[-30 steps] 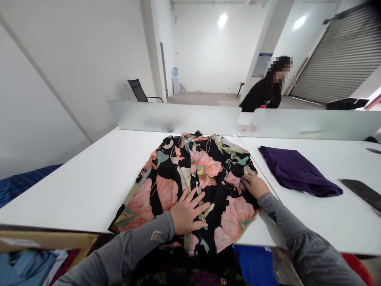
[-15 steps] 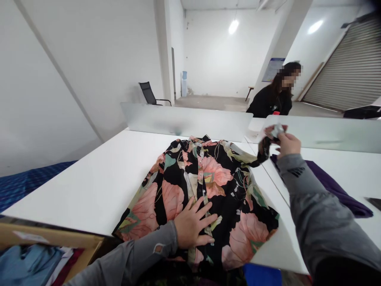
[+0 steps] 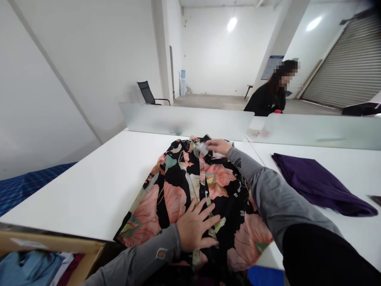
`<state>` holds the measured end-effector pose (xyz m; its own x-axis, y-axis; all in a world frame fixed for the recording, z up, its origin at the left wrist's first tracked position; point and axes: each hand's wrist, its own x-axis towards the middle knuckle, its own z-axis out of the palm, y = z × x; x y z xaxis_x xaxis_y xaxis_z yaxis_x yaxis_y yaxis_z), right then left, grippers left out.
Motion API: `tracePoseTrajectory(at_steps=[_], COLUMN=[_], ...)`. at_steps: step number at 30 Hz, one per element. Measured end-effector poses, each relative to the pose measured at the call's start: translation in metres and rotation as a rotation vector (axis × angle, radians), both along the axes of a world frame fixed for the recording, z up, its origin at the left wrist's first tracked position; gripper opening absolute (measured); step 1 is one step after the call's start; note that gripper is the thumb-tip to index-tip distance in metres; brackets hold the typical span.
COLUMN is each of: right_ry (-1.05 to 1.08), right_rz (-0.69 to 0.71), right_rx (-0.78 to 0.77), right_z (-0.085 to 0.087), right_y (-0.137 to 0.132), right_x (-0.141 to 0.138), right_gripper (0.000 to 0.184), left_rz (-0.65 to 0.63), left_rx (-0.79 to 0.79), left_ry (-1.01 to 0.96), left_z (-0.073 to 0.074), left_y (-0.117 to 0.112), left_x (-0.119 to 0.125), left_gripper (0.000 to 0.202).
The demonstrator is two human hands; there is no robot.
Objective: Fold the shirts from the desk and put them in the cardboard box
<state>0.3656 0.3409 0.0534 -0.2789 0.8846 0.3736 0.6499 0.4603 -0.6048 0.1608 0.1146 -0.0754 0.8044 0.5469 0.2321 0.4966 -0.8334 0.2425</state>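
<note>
A black shirt [image 3: 175,190] with large pink flowers and green leaves lies spread on the white table, its collar toward the far side. Flat on its lower front, beside the button placket, rests my left hand [image 3: 196,225] with the fingers spread. My right hand [image 3: 218,147] is near the collar, pinching the end of a shirt sleeve, which is folded across the chest. The pale cuff in those fingers is blurred by motion. My right forearm covers part of the shirt's right side.
A folded purple garment [image 3: 321,180] lies to the right on the white table [image 3: 89,186]. Frosted dividers [image 3: 184,119] stand along the back. A box of clothes [image 3: 35,262] is at lower left. Beyond the dividers a person in black [image 3: 268,95] leans forward.
My right hand has swung left from beyond the shirt's right side to near the collar, bringing the sleeve end across. My left hand stays pressed on the shirt. The person behind has leaned lower.
</note>
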Motion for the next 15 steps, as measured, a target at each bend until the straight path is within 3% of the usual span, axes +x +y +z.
tracePoseTrajectory(at_steps=[3, 6, 9, 11, 13, 15], right_ry=[-0.089, -0.226, -0.458, -0.58, -0.612, -0.568], right_rz=[-0.035, -0.281, -0.584, -0.704, -0.726, -0.712], right_rx=[-0.042, 0.0, -0.04, -0.125, -0.187, -0.209], right_z=[-0.023, -0.039, -0.06, -0.077, -0.095, -0.109], right_y=[-0.029, -0.069, -0.123, -0.163, -0.201, -0.229], right_x=[0.02, 0.077, 0.15, 0.184, 0.195, 0.188], right_gripper=[0.03, 0.035, 0.039, 0.042, 0.044, 0.043], left_rz=[-0.021, 0.083, 0.253, 0.367, 0.467, 0.57], left_rx=[-0.077, -0.057, 0.081, 0.152, 0.112, 0.004], left_ry=[-0.068, -0.159, -0.189, -0.167, -0.095, -0.009], left_z=[0.01, 0.029, 0.049, 0.057, 0.058, 0.054], left_y=[0.008, 0.038, 0.093, 0.137, 0.178, 0.209], left_x=[-0.009, -0.017, -0.016, -0.006, 0.009, 0.027], left_gripper=[0.07, 0.057, 0.052, 0.062, 0.08, 0.091])
